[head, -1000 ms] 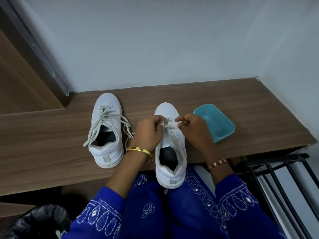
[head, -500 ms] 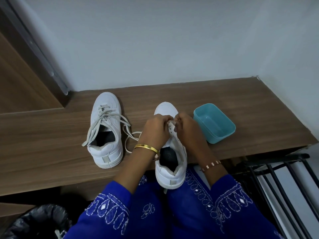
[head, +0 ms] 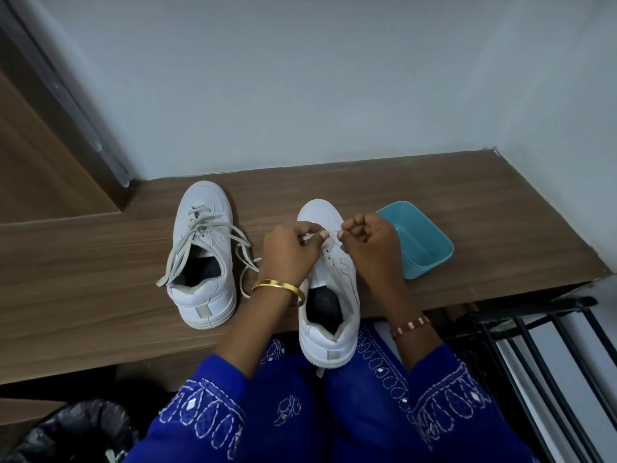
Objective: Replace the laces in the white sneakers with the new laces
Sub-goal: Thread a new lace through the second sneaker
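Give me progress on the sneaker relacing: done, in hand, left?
Done: nothing finished. In hand: left hand and right hand pinch a lace at the front eyelets of the right sneaker, whose upper eyelets show bare. Left: the left sneaker carries greyish laces, untied.

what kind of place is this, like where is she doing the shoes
Probably a home entryway or shoe corner. A low wooden ledge against a plain wall holds the white sneakers, a black metal rack stands at its right end, and a door frame rises at left.
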